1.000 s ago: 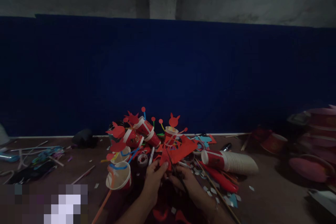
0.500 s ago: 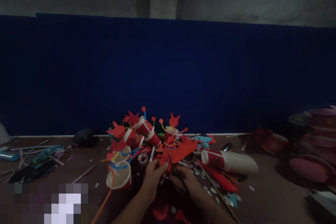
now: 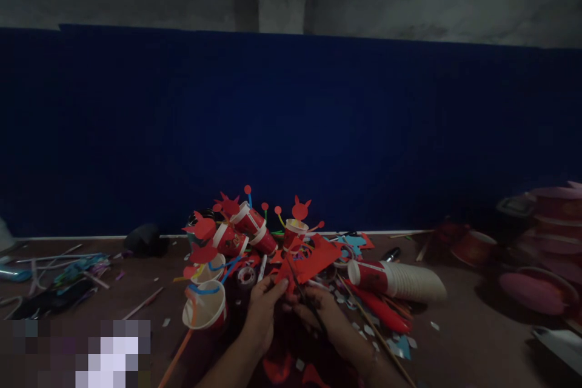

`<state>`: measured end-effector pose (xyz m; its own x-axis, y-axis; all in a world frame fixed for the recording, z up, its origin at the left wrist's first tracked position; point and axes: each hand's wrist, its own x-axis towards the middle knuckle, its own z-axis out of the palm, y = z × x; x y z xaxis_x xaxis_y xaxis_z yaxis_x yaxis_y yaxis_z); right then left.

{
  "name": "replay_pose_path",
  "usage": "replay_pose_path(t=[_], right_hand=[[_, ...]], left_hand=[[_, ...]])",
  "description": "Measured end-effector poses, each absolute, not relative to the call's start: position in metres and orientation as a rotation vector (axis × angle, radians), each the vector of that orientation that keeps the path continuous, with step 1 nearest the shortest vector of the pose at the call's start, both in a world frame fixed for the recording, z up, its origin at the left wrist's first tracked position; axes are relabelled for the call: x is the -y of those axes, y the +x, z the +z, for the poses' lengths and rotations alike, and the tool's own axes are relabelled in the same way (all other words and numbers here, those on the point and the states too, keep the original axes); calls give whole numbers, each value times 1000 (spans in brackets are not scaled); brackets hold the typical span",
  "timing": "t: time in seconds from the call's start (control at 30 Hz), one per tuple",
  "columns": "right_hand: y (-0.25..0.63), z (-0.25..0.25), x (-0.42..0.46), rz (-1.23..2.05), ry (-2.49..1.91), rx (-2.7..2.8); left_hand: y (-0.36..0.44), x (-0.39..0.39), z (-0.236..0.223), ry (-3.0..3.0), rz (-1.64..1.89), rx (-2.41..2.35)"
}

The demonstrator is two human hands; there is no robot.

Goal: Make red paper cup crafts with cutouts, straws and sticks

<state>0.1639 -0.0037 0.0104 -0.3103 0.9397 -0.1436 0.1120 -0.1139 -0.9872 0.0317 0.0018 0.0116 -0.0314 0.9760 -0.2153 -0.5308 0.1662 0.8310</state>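
My left hand (image 3: 265, 304) pinches the near edge of a sheet of red paper (image 3: 321, 257) between thumb and fingers. The sheet has pieces cut out of it and stretches away to the right. My right hand (image 3: 321, 310) is closed around dark-handled scissors (image 3: 300, 287), whose blades point up and left across the paper beside my left thumb. Just left of my hands stands a white-and-red paper cup (image 3: 205, 309) with blue and orange straws. Behind the sheet are more red paper cups (image 3: 231, 239), several bearing red paper cut-outs (image 3: 301, 210) and round pieces on straws.
A stack of nested paper cups (image 3: 400, 282) lies on its side at right, by a red pouch-like object (image 3: 384, 310) and a thin stick (image 3: 375, 330). A tape roll (image 3: 246, 277) lies left of the paper. Paper scraps litter the table (image 3: 459, 345). A blue panel (image 3: 291, 133) rises behind.
The view has shifted very slightly. My hands, the red paper and the scissors stay in nearly the same place, with only a small movement at the fingers.
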Motion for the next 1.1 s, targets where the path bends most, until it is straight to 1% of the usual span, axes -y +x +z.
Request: replay_pose_path(t=[0.33,0.63,0.9,1.1], right_hand=[[161,17,5,1552,-1170,1416],[166,14,3,1519,-1185,1509],[165,9,2,1526,-1136,1476],[166,6,1,1518,-1181,1497]], left_hand=[[28,-1,16,644,1296,-922],[25,-4,14,674,1265,-922],[26,-3,15,654,1276,-952],[26,-4,16,654,1264,-958]])
